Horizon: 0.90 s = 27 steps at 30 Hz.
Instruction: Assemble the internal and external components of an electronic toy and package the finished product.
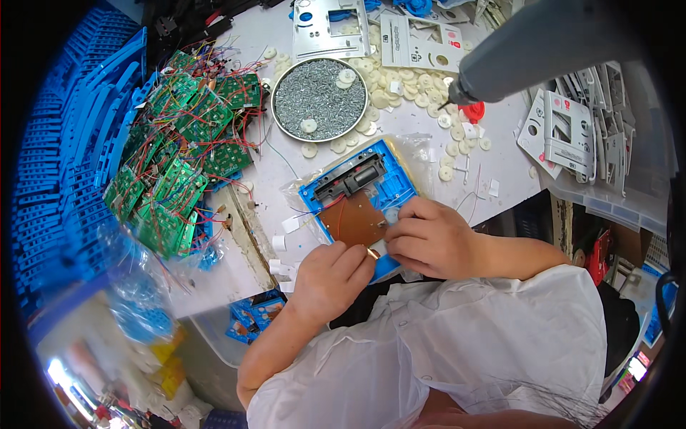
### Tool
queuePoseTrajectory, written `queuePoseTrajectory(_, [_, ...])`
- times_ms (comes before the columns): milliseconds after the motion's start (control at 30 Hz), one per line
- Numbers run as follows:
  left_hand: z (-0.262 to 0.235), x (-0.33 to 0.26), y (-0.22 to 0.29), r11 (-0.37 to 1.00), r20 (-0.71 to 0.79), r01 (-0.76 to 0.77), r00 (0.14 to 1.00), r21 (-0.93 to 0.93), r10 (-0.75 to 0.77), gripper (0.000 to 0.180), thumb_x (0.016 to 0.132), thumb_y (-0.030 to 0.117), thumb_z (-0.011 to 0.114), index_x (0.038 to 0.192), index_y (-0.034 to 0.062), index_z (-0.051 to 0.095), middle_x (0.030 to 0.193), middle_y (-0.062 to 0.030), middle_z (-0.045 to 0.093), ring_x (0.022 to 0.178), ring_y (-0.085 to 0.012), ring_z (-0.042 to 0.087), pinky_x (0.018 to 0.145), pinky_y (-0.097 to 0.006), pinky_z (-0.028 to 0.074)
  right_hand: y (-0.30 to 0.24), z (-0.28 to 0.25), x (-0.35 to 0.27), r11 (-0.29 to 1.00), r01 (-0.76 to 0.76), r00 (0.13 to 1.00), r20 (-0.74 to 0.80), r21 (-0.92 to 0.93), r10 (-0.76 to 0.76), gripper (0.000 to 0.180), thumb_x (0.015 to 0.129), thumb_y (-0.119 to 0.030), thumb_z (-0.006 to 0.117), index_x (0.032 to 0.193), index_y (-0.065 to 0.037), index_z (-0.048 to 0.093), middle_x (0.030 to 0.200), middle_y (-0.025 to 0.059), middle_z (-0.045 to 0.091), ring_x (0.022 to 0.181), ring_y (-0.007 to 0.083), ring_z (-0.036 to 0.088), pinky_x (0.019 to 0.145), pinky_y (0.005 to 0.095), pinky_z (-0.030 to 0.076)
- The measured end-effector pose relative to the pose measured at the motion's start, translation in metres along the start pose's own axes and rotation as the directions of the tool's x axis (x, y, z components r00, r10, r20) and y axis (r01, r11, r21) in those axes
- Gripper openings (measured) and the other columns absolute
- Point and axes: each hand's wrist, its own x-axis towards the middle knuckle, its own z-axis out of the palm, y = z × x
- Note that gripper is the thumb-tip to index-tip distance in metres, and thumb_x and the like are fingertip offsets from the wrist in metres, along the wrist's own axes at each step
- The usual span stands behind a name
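Observation:
A blue plastic casing lies in front of me on a clear plastic bag. Inside it sit a brown circuit board, copper side not showing, and a black mechanism with a motor. My left hand is closed at the casing's near edge, fingertips by the board's corner; a small copper-coloured piece shows at them. With fingers bent into a pinch, my right hand works at the board's right edge, beside a whitish translucent part. What either hand grips is hidden. Thin wires run across the casing.
A grey powered screwdriver hangs at upper right. Beyond the casing stands a round tray of screws, among scattered white plastic discs. Green wired circuit boards pile at left, beside stacked blue shells. White panels lie at right.

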Motion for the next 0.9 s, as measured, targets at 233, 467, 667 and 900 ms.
queuePoseTrajectory(233, [-0.012,0.014,0.001,0.996,0.16,-0.073,0.985,0.044,0.065,0.019,0.064,0.01,0.072,0.082,0.0076,0.065,0.087,-0.0031,0.059,0.07,-0.0189,0.057,0.055,-0.034,0.047,-0.008,0.008,-0.009,0.999,0.02,0.999,0.03,-0.05,-0.019,0.024,0.072,-0.018,0.081,0.092,-0.012,0.07,0.091,-0.0001,0.059,0.095,0.0233,0.055,0.077,0.0375,0.046])
queuePoseTrajectory(467, [-0.021,0.026,0.01,0.989,0.329,-0.077,0.944,0.126,0.032,0.012,0.068,0.015,0.069,0.078,0.0096,0.064,0.083,-0.0007,0.054,0.076,-0.0172,0.056,0.057,-0.032,0.047,-0.009,0.013,-0.011,0.997,0.006,1.0,0.022,-0.072,-0.005,0.024,0.078,-0.022,0.079,0.1,-0.013,0.074,0.089,-0.0006,0.057,0.096,0.0232,0.055,0.08,0.0376,0.045])
queuePoseTrajectory(667, [-0.018,0.026,0.012,0.987,0.344,-0.089,0.938,0.137,0.037,0.01,0.069,0.015,0.069,0.077,0.01,0.065,0.082,-0.0002,0.053,0.077,-0.0167,0.056,0.058,-0.031,0.047,-0.012,0.014,-0.011,0.992,0.028,0.999,0.028,-0.12,-0.025,0.027,0.078,-0.023,0.079,0.102,-0.011,0.074,0.09,0.0,0.058,0.098,0.024,0.055,0.08,0.0384,0.045])
queuePoseTrajectory(900, [-0.019,0.026,0.011,0.987,0.362,-0.09,0.932,0.136,0.035,0.009,0.07,0.014,0.069,0.076,0.0097,0.065,0.083,-0.0003,0.054,0.078,-0.0167,0.056,0.058,-0.031,0.047,-0.016,0.007,-0.01,0.992,0.008,1.0,0.001,-0.129,-0.008,0.029,0.076,-0.021,0.08,0.102,-0.01,0.074,0.09,0.0004,0.059,0.097,0.0239,0.055,0.08,0.0382,0.045])
